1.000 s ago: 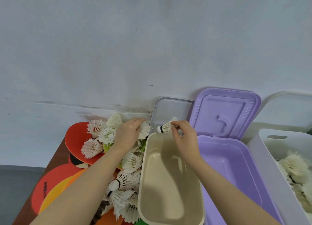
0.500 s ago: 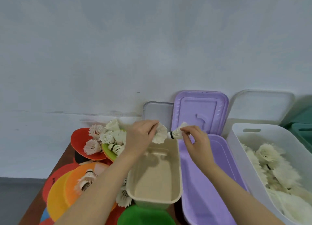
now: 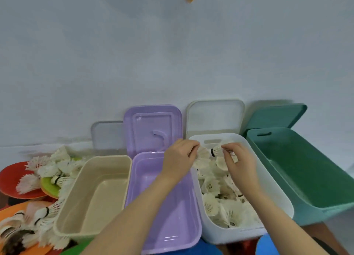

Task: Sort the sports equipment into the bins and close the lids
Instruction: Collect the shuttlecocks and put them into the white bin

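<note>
My left hand [image 3: 179, 158] holds a white feather shuttlecock [image 3: 202, 157] by its skirt over the far end of the white bin [image 3: 275, 193]. My right hand [image 3: 236, 159] pinches a second shuttlecock [image 3: 216, 151], its black-banded cork pointing left, above the same bin. Several white shuttlecocks fill the white bin. A loose pile of shuttlecocks [image 3: 53, 170] lies at the left on coloured paddles [image 3: 11, 180]. The beige bin [image 3: 95, 195] and the purple bin [image 3: 164, 199] hold nothing.
A teal bin [image 3: 306, 174] stands open at the right, its lid [image 3: 275, 116] leaning on the wall. The purple lid [image 3: 151, 128], a white lid [image 3: 214, 116] and a clear lid [image 3: 107, 136] also lean on the wall behind their bins.
Both hands have carried their shuttlecocks rightward, from above the beige bin to above the white bin. The view has swung right, bringing the teal bin into sight.
</note>
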`<move>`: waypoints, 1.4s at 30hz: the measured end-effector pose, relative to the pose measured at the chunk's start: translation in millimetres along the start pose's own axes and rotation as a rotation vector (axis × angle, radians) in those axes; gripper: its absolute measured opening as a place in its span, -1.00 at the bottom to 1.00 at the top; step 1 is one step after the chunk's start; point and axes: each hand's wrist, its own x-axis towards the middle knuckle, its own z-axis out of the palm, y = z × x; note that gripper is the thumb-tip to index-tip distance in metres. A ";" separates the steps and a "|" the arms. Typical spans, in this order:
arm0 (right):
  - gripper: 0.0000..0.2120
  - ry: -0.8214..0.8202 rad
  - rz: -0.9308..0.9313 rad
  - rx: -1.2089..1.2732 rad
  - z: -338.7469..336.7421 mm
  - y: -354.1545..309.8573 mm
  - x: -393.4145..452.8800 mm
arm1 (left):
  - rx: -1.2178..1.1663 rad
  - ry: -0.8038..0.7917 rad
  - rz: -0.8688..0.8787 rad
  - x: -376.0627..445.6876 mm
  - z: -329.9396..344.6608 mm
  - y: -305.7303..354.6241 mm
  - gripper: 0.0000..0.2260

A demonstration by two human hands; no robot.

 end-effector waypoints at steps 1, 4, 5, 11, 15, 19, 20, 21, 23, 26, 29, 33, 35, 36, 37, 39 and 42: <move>-0.88 -0.002 0.014 -0.008 -7.2 11.0 3.8 | 0.006 -0.014 0.002 3.3 13.7 6.6 -0.79; -0.88 0.004 0.029 -0.066 -20.1 42.9 18.3 | 0.038 -0.060 -0.001 15.7 46.4 19.0 -0.78; -0.89 0.001 0.024 -0.086 -21.8 52.5 22.9 | 0.054 -0.079 -0.012 19.3 55.0 20.6 -0.77; -0.74 -0.319 0.141 -0.172 -11.0 98.2 31.9 | 0.137 -0.394 -0.261 28.0 87.9 7.0 -0.78; -0.61 -0.606 0.036 -0.366 -1.6 111.2 17.8 | 0.394 -0.712 -0.267 8.3 91.5 -1.8 -0.64; -0.64 -0.517 -0.003 -0.324 -3.6 102.1 9.0 | 0.434 -0.646 -0.225 -2.7 75.5 1.9 -0.64; -0.64 -0.497 -0.015 -0.309 -4.6 96.9 8.5 | 0.440 -0.629 -0.213 -3.1 68.9 4.9 -0.64; -0.65 -0.484 -0.025 -0.292 -4.7 90.9 8.3 | 0.441 -0.619 -0.210 -3.2 61.2 8.4 -0.64; -0.67 -0.466 -0.047 -0.252 -3.4 76.8 7.8 | 0.439 -0.588 -0.200 -3.3 43.7 13.2 -0.65; -0.69 -0.448 -0.093 -0.202 5.7 51.1 6.1 | 0.432 -0.534 -0.180 -6.0 11.3 14.6 -0.67; -0.71 -0.445 -0.157 -0.152 21.8 20.8 3.9 | 0.462 -0.514 -0.204 -12.1 -25.5 6.8 -0.67; -0.75 -0.483 -0.211 -0.072 50.7 -24.7 0.8 | 0.497 -0.458 -0.257 -24.9 -80.5 -12.4 -0.65; -0.76 -0.502 -0.220 -0.025 68.0 -48.2 -2.4 | 0.542 -0.461 -0.291 -32.9 -109.1 -26.8 -0.67; -0.76 -0.506 -0.218 0.000 77.8 -60.2 -4.5 | 0.567 -0.467 -0.302 -36.2 -124.0 -33.8 -0.68; -0.77 -0.512 -0.212 0.020 87.8 -72.9 -6.7 | 0.586 -0.471 -0.316 -40.2 -139.1 -42.1 -0.68; -0.77 -0.531 -0.199 0.043 110.2 -98.0 -11.4 | 0.597 -0.479 -0.353 -50.0 -168.4 -63.1 -0.65; -0.78 -0.588 -0.201 0.043 146.5 -136.0 -17.7 | 0.590 -0.469 -0.398 -67.0 -210.2 -98.2 -0.61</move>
